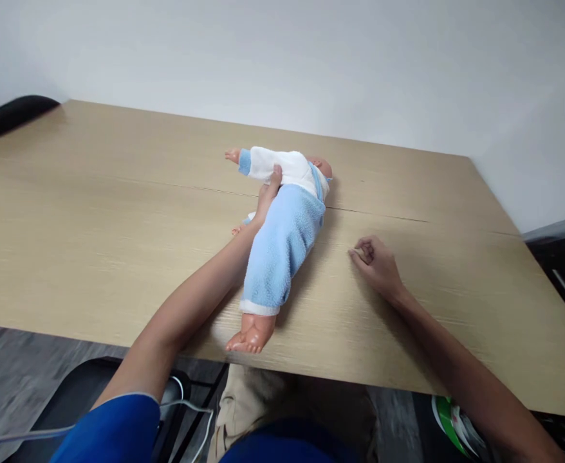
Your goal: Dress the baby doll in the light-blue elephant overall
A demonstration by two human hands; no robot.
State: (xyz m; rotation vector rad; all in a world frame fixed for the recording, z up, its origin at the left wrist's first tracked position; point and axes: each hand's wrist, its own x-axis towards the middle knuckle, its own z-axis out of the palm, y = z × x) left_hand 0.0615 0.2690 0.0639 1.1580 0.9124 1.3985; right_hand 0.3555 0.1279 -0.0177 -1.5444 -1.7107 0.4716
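Observation:
A baby doll [282,238] in light blue fleece trousers and a white top lies on its side on the wooden table [94,212], feet toward me and head at the far end. My left hand [266,199] grips the doll's body from the left, thumb up against the white top. My right hand [376,263] rests on the table a little to the right of the doll, apart from it, with its fingers curled in and nothing visible in them.
A white wall runs behind the table. A dark chair back [7,116] shows at the far left. Below the near edge are a black seat with a white cable [186,405] and a green-and-white object [451,424] on the floor.

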